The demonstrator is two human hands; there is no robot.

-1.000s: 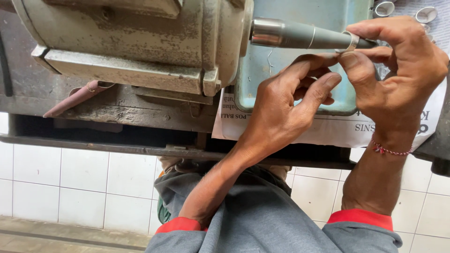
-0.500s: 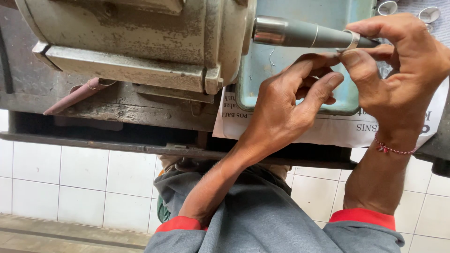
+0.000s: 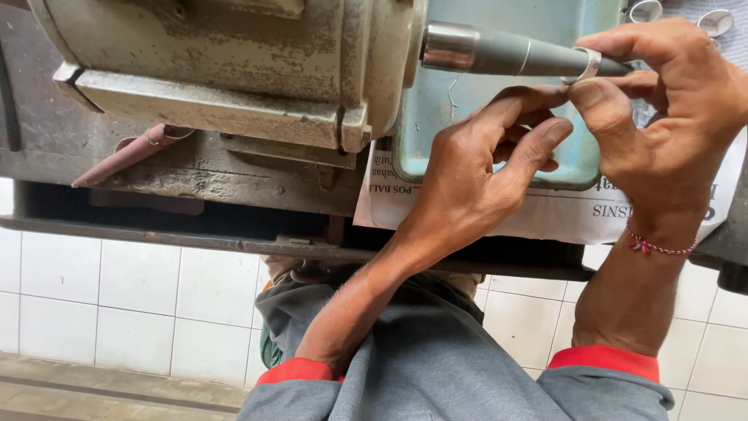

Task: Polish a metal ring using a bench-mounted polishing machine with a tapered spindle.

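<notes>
A worn grey motor (image 3: 226, 70) carries a tapered metal spindle (image 3: 499, 53) that points right. A silver ring (image 3: 586, 65) sits around the spindle near its thin end. My right hand (image 3: 670, 132) pinches the ring with thumb and forefinger from the right. My left hand (image 3: 475, 179) lies just below the spindle, its fingertips touching the ring from underneath and resting against my right thumb. A red thread bracelet circles my right wrist.
A teal metal tray (image 3: 499, 132) lies under the spindle on a sheet of newspaper (image 3: 545, 214). Two more silver rings (image 3: 645, 9) sit at the top right. A dark metal bench edge (image 3: 156, 226) runs below the motor; white floor tiles (image 3: 117, 304) show beneath.
Both hands stay on the ring at the spindle's thin end; my left fingers have shifted slightly. Nothing else has moved.
</notes>
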